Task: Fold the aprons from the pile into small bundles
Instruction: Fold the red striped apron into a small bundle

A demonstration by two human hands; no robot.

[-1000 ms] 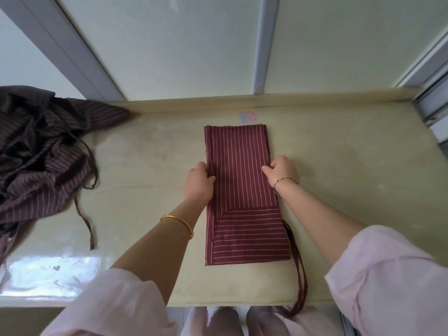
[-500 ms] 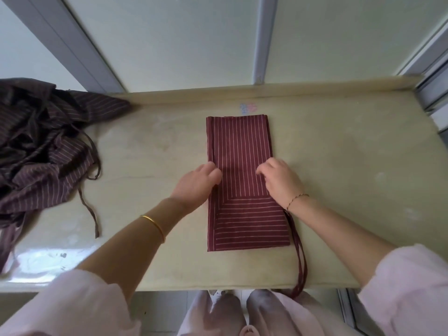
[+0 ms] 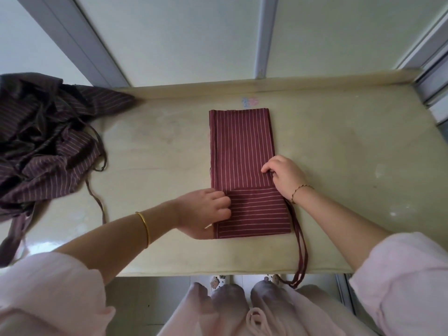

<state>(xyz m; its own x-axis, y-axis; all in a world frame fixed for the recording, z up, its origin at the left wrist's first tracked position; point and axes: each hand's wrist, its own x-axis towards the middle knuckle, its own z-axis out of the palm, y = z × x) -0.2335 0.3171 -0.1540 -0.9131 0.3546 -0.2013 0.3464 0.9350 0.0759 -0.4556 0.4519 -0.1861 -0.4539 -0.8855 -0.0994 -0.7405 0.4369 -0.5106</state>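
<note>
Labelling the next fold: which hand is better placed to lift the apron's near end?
Left, likely. The left hand grips the folded apron at its near-left corner; the right hand holds the right edge farther up.

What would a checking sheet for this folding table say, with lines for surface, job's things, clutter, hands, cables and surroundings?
Surface: pale counter, smudged.
Job's things: folded apron, red with white stripes, flat in the middle; pile of aprons, crumpled, at the left end.
Clutter: small coloured mark behind the folded apron.
Hands: left hand grips the folded apron's near left edge; right hand pinches its right edge.
Cables: nothing seen; apron ties hang over the front edge.
Surroundings: window frame behind the counter.
</note>
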